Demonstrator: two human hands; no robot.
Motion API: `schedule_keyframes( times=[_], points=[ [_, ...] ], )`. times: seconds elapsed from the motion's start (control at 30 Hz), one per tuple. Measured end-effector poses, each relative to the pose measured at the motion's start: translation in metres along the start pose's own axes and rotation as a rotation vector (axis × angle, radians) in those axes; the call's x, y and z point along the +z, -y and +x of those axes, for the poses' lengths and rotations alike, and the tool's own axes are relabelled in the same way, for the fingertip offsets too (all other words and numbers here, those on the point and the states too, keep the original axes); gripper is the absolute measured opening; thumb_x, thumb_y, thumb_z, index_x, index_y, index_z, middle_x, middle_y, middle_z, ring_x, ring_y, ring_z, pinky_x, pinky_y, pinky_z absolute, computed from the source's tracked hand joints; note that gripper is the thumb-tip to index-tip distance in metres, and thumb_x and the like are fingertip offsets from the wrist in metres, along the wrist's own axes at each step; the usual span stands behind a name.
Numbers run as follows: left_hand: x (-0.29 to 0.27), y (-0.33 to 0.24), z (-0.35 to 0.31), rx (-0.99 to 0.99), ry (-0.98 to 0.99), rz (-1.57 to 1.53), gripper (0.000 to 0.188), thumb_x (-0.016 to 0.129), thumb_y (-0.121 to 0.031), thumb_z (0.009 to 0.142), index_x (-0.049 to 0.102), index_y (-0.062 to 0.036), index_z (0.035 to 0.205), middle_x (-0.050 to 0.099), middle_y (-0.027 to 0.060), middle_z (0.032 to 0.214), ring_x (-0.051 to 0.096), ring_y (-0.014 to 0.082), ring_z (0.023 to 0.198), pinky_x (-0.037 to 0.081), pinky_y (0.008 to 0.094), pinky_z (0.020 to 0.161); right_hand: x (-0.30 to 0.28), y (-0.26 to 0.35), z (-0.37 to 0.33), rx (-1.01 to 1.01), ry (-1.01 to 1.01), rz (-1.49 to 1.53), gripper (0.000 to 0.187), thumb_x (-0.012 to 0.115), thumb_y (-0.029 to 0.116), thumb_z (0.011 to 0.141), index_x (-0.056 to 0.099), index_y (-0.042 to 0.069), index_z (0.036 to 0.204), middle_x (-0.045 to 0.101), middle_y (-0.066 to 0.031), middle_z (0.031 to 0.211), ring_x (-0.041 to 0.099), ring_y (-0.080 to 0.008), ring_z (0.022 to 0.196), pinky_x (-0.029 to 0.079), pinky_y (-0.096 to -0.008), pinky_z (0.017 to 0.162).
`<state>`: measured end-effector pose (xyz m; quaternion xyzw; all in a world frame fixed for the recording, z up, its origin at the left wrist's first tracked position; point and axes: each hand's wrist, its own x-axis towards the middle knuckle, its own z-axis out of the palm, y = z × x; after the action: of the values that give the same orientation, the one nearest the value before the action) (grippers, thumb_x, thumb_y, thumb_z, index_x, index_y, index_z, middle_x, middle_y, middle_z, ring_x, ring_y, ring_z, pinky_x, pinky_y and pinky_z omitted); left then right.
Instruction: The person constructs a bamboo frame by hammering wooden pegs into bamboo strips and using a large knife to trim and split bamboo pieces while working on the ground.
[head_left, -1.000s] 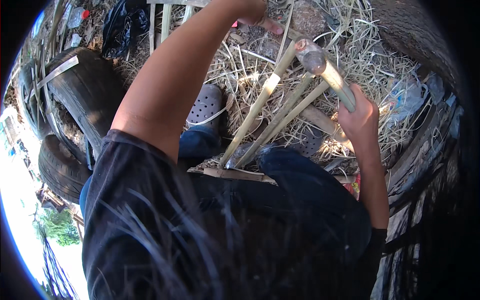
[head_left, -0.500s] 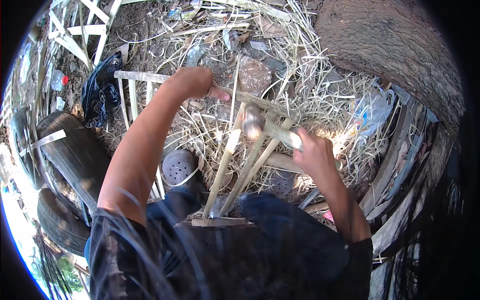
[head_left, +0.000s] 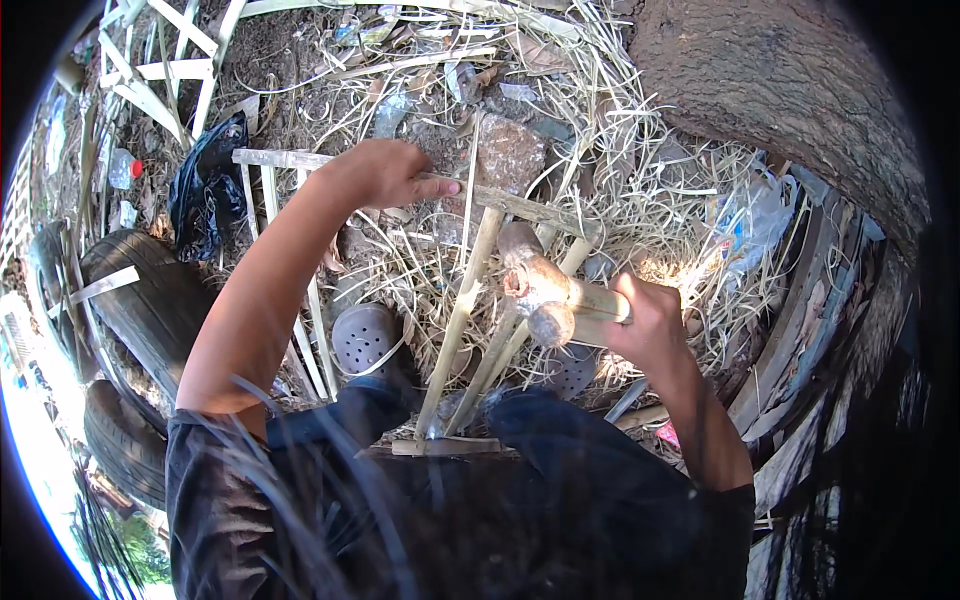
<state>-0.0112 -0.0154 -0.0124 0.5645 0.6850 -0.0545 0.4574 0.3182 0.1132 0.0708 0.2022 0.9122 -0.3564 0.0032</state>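
Strip-littered ground (head_left: 285,60) outdoors; far left, worn tyres (head_left: 150,300); then left hand (head_left: 390,173), grip curled over a wooden crossbar (head_left: 535,208); centre, slats (head_left: 461,305) meeting it; next, wooden mallet (head_left: 545,285) above slats, clasped in right hand's (head_left: 650,322) grip; rightmost, tree trunk (head_left: 790,100).

- At three o'clock, the right grip (head_left: 645,318) hides the end of the handle of the mallet (head_left: 541,285).
- At eleven, most fingers of the left grip (head_left: 398,175) are out of sight.
- At four, a trouser leg (head_left: 560,430) partly covers a shoe (head_left: 572,372).
- At two, the top edge crops the tree trunk (head_left: 780,110).
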Motion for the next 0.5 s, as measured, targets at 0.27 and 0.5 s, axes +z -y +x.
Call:
schedule_keyframes(
  times=[0.27,0.5],
  points=[
    [-0.002,-0.005,0.004,-0.122,0.101,0.0,0.085,0.037,-0.079,0.083,0.071,-0.0007,0.083,0.065,0.0194,0.07,0.066,0.0355,0.075,0.051,0.0481,0.076,0.002,0.006,0.015,0.216,0.204,-0.185,0.02,0.064,0.005,0.068,0.057,0.005,0.087,0.063,-0.0154,0.07,0.064,-0.0341,0.065,0.051,-0.0446,0.058],
    [-0.015,-0.007,0.005,-0.165,0.127,0.009,0.087,0.039,-0.082,0.079,0.072,-0.0012,0.088,0.067,0.0208,0.075,0.067,0.0358,0.081,0.051,0.0476,0.079,-0.001,-0.009,0.028,0.201,0.164,-0.203,0.024,0.063,0.004,0.07,0.061,0.003,0.094,0.063,-0.0192,0.069,0.064,-0.0372,0.064,0.051,-0.0457,0.061]
  ],
)
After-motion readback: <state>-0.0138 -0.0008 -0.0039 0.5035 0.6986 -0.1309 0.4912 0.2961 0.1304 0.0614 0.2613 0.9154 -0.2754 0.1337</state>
